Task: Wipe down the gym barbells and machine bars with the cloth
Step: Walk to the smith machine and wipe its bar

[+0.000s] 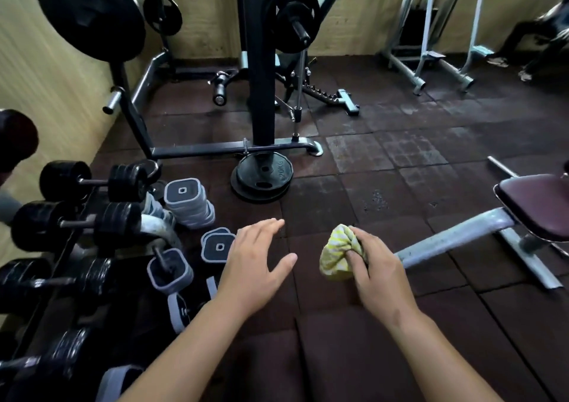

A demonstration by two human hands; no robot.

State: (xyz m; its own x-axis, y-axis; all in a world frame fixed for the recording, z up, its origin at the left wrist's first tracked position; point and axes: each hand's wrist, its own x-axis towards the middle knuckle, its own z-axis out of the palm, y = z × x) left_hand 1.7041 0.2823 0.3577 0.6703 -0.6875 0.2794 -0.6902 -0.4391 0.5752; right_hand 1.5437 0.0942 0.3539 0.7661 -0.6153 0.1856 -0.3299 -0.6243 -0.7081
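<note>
My right hand [377, 273] is closed around a bunched yellow-and-white cloth [335, 255], held low over the rubber floor. To its left my left hand [254, 263] hovers with fingers spread and nothing in it, palm down. A rack of black dumbbells [92, 183] runs along the left side, close to my left hand. A loaded barbell end [300, 30] sticks out of the black machine frame [261, 62] straight ahead, well beyond both hands.
Square grey-rimmed weights [187, 201] are stacked beside the rack. A 20 kg plate [263, 176] lies at the machine's base. A padded bench [535, 204] on a grey frame stands right. Another person's legs [523, 44] show at far right.
</note>
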